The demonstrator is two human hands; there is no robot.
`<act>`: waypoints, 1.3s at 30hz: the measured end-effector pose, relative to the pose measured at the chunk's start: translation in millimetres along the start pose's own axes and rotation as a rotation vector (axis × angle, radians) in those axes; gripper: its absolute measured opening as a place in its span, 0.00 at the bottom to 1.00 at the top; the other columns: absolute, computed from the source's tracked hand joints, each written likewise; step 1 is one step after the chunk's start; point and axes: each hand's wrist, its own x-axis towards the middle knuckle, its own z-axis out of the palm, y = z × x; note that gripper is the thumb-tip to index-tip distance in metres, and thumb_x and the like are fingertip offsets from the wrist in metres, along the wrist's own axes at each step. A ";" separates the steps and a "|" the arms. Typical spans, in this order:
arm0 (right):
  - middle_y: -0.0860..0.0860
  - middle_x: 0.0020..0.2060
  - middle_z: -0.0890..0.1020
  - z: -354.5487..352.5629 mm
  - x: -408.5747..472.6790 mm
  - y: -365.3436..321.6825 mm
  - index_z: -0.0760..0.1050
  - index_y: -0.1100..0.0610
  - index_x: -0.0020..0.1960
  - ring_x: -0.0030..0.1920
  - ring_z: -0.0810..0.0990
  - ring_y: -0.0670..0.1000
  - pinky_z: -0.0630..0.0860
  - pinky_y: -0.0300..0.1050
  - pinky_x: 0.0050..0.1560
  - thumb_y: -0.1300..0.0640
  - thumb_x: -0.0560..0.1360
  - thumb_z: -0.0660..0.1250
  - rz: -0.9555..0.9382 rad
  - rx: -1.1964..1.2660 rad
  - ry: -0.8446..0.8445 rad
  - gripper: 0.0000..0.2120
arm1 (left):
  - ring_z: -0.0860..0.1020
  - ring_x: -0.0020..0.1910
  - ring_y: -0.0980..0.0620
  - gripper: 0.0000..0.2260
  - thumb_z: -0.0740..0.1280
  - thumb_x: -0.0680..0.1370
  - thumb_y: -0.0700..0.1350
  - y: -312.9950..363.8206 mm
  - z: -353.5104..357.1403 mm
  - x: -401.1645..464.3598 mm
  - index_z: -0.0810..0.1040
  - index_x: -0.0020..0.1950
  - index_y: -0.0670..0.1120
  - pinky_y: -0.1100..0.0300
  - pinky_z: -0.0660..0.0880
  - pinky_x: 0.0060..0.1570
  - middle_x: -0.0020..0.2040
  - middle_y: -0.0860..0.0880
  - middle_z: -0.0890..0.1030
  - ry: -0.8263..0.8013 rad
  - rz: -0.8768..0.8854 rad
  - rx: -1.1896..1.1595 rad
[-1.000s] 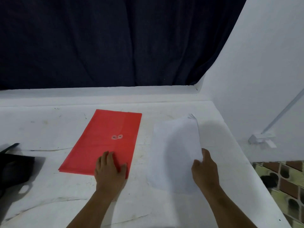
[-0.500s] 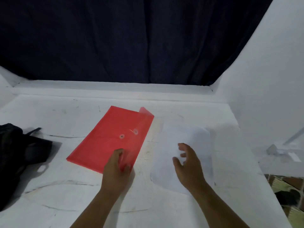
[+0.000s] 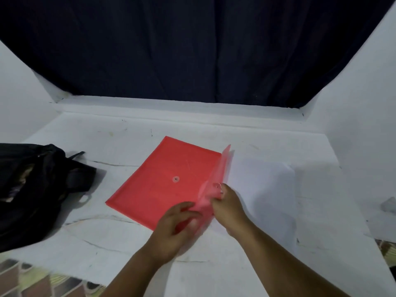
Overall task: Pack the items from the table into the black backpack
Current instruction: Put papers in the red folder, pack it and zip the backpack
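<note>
Lying flat near the middle of the white surface [image 3: 132, 243] is the red envelope folder [image 3: 165, 181], set at an angle, and we are working at its near right corner with both hands. Our right hand [image 3: 230, 205] is pinching the translucent red flap [image 3: 216, 183] between thumb and fingers and is holding it up, so the flap is standing almost on its edge along the right side of the folder. Our left hand [image 3: 174, 228] is resting at the near corner of the folder with the fingers curled; it seems to be gripping the lower end of the flap or the folder edge, but the motion blur is hiding the exact contact. A small round button clasp [image 3: 176, 179] is showing on the folder's face, apart from the lifted flap.

Just to the right of the folder, a white sheet of paper [image 3: 267, 185] is lying flat on the surface, partly under the shadow of our right arm. It is hard to see against the white top. The black backpack [image 3: 32, 189] is sitting at the far left of the surface, well apart from the folder, with its top looking loose and open and a strap [image 3: 77, 155] sticking out toward the back. A dark curtain [image 3: 192, 46] is hanging behind the surface, and white walls [image 3: 364, 93] are closing both sides. Patterned floor tiles [image 3: 42, 284] are showing at the lower left corner.
</note>
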 end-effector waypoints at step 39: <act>0.45 0.79 0.53 23.7 12.2 3.3 0.66 0.52 0.74 0.74 0.55 0.55 0.59 0.53 0.68 0.63 0.71 0.62 -0.219 -0.849 -0.019 0.32 | 0.73 0.58 0.47 0.16 0.59 0.75 0.52 -69.0 -38.7 42.2 0.84 0.54 0.63 0.47 0.71 0.53 0.60 0.54 0.77 0.187 0.063 0.418</act>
